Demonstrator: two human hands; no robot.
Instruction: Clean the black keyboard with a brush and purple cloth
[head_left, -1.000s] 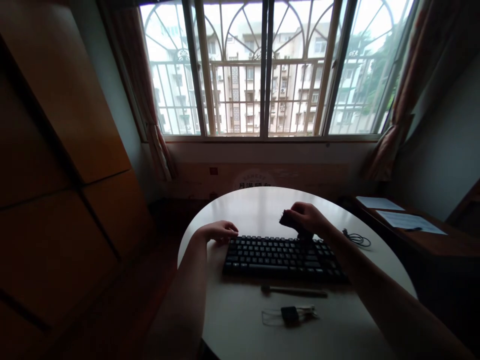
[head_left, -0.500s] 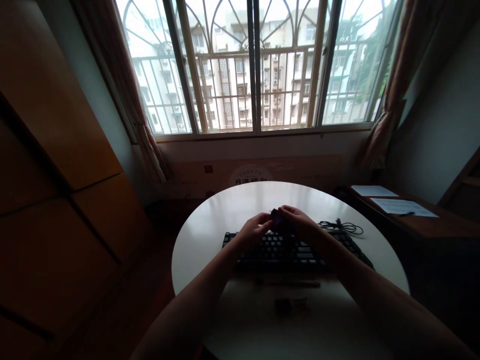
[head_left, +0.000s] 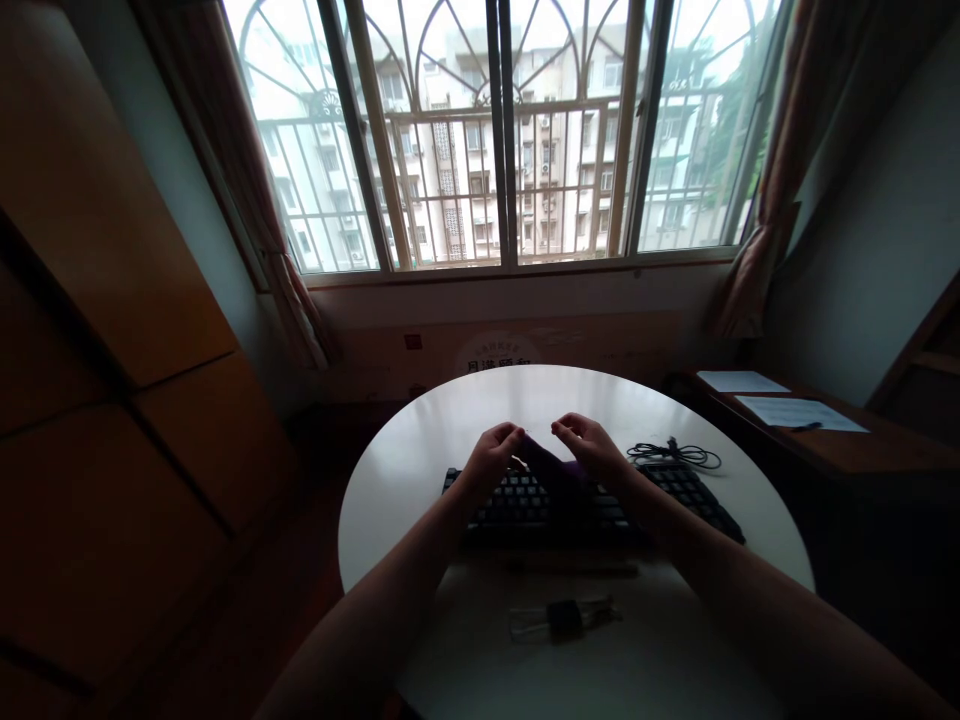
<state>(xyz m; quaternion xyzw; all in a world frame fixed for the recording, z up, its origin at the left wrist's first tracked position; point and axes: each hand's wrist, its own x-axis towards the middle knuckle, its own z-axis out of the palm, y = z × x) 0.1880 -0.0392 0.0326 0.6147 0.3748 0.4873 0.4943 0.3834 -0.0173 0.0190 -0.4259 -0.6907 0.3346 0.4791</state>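
Both my hands are raised over a black keyboard point(head_left: 675, 490) that lies on a round white table point(head_left: 420, 440). My left hand point(head_left: 491, 455) and my right hand point(head_left: 592, 447) each pinch a top corner of a dark purple cloth point(head_left: 559, 480). The cloth hangs spread between them down onto the keys. A slim dark pen-like tool point(head_left: 577, 568) lies just in front of the keyboard. Nearer me sits a small clear tool with a dark middle point(head_left: 562, 618).
A coiled black cable point(head_left: 675, 453) lies at the table's right, behind the keyboard. A low wooden side table with white papers point(head_left: 795, 412) stands to the right. A barred window point(head_left: 495, 130) and curtains fill the far wall. Wooden cabinets point(head_left: 112, 350) stand left.
A second ago my right hand alone held the bunched cloth and my left rested beside the keyboard. My left hand came over, and both hands have pulled the cloth open between them.
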